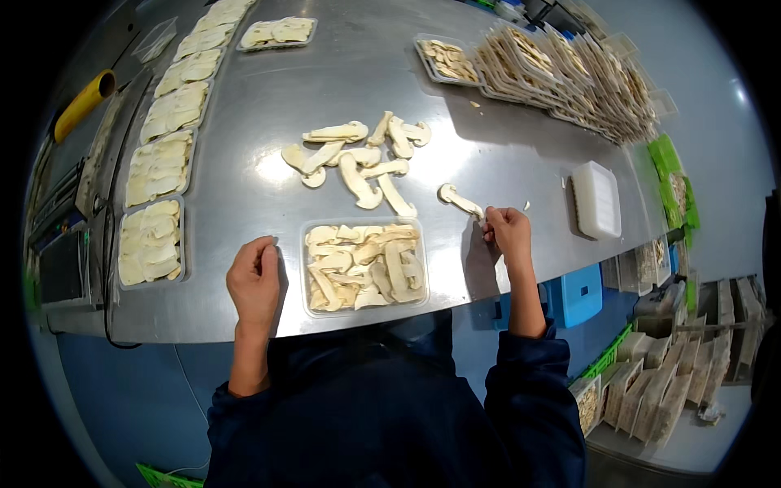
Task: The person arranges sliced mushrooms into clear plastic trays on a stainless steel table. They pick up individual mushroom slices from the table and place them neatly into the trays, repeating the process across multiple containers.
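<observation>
My right hand (505,230) pinches the stem end of a mushroom slice (461,199), its cap pointing to the upper left, at or just over the steel table. My left hand (254,276) rests with curled fingers at the table's near edge, and nothing shows in it. Between the hands sits a clear plastic tray (426,268) filled with pale mushroom slices (395,271) lying in several directions. Just beyond it, a loose group of long mushroom slices (357,182) is spread on the metal, some overlapping.
Filled trays (160,169) form a column at left, with another filled tray (277,33) at the top. Stacked trays of dried slices (549,73) stand at upper right. White empty trays (597,200) are nested at right. A blue plastic stool (576,296) is below the table edge.
</observation>
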Demonstrator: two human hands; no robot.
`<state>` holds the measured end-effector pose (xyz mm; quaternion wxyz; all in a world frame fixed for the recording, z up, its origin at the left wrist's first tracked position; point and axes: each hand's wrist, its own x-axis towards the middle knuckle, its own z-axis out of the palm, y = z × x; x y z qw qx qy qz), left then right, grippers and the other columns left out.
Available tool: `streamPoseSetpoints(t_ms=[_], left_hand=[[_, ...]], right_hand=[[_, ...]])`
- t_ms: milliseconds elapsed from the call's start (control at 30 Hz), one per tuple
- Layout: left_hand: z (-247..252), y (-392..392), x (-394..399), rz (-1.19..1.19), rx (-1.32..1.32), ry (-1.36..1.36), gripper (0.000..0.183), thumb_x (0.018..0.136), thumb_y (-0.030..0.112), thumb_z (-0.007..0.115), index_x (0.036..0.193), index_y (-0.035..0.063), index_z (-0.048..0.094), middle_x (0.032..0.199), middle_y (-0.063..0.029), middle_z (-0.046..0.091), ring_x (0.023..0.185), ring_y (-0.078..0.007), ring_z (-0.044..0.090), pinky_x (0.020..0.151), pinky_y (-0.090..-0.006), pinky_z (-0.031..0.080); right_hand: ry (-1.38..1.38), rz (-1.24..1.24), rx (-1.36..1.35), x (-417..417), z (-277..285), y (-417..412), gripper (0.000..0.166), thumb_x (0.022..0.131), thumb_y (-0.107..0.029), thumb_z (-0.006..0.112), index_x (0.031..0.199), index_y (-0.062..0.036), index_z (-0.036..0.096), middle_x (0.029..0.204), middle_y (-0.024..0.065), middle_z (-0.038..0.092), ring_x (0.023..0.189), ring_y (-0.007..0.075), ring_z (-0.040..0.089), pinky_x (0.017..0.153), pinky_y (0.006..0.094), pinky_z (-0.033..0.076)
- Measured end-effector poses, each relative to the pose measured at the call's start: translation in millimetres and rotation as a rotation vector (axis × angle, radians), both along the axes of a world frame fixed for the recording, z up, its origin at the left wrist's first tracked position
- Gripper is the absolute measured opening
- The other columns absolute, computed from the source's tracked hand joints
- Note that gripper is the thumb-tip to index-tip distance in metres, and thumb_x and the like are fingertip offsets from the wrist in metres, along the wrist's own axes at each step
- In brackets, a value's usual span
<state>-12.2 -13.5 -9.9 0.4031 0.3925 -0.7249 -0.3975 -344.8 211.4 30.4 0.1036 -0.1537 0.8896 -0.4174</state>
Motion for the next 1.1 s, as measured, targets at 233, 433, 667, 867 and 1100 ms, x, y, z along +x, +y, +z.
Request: streamPoseSetpoints(t_ms=[233, 433, 667, 867, 1100], left_hand=[[4, -2, -3, 0.019, 0.024, -0.030, 0.014, 0.087, 0.006, 0.061, 0.098, -0.0010, 0.067, 0.079, -0.0036, 0.065, 0.066, -0.0072, 0.054, 0.061, -0.0221, 0.046], [-4, -4, -1, 0.024, 0.029, -0.033, 0.015, 0.088, 0.007, 0.062, 0.099, -0.0009, 0.067, 0.077, -0.0027, 0.064, 0.065, -0.0068, 0.053, 0.060, -0.0218, 0.045], [-6, -4, -3, 0.037, 0.039, -0.015, 0.014, 0.087, 0.007, 0.062, 0.098, -0.0010, 0.068, 0.076, -0.0026, 0.064, 0.063, -0.0068, 0.052, 0.060, -0.0220, 0.045], [-3, -3, -2, 0.032, -0.003, -0.011, 0.013, 0.087, 0.007, 0.062, 0.096, -0.0010, 0.068, 0.076, -0.0031, 0.064, 0.064, -0.0069, 0.053, 0.060, -0.0224, 0.045], [6, 1, -6, 0.069, -0.025, -0.053, 0.014, 0.084, 0.009, 0.063, 0.095, 0.0019, 0.068, 0.082, -0.0106, 0.068, 0.066, -0.0170, 0.063, 0.062, -0.0275, 0.049]], right_hand=[[0.425, 0.362, 0.251, 2, 9, -12, 0.030, 0.071, -0.018, 0.071, 0.094, 0.0008, 0.069, 0.092, 0.0208, 0.063, 0.092, 0.0360, 0.056, 0.080, 0.0421, 0.048], [0.105, 0.417, 0.246, -5, 10, -16, 0.025, 0.066, -0.014, 0.071, 0.086, 0.0010, 0.068, 0.087, 0.0183, 0.062, 0.089, 0.0361, 0.054, 0.077, 0.0420, 0.048], [0.712, 0.615, 0.195, 6, 10, 0, 0.036, 0.060, -0.020, 0.074, 0.089, -0.0003, 0.067, 0.086, 0.0143, 0.061, 0.096, 0.0350, 0.052, 0.086, 0.0401, 0.046], [0.545, 0.737, 0.182, -2, 15, -9, 0.018, 0.062, -0.018, 0.070, 0.071, -0.0030, 0.068, 0.072, 0.0110, 0.061, 0.083, 0.0293, 0.055, 0.079, 0.0390, 0.046], [0.668, 0.829, -0.072, 41, 49, -50, 0.017, 0.058, -0.011, 0.075, 0.071, -0.0043, 0.066, 0.068, 0.0072, 0.056, 0.076, 0.0270, 0.052, 0.074, 0.0387, 0.044]])
